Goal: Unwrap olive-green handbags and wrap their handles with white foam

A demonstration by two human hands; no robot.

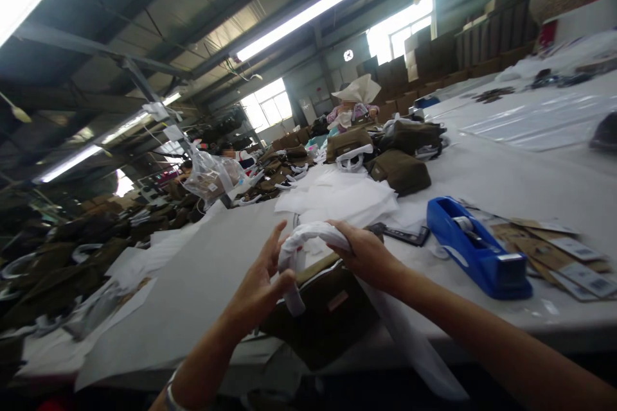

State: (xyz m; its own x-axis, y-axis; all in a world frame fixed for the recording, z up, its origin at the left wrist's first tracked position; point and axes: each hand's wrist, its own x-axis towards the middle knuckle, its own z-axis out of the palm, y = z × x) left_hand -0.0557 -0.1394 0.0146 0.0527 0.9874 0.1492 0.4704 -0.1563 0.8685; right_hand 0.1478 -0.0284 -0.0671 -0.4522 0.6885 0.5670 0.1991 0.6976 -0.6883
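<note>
An olive-brown bag (332, 314) with a small pinkish label lies at the table's near edge. Its arched handle is covered in white wrapping (315, 230), and a long white strip hangs from the right side over the edge. At the handle's left side is my left hand (260, 282), its thumb and fingers apart around the wrapping. My right hand (364, 253) has its fingers closed on the handle's upper right part.
A blue tape dispenser (475, 247) stands at the right beside brown cardboard tags (554, 253). Beyond are white sheets (337, 196) and more olive bags (400, 170). A person (354, 109) is at the far end. Bags are piled at the left.
</note>
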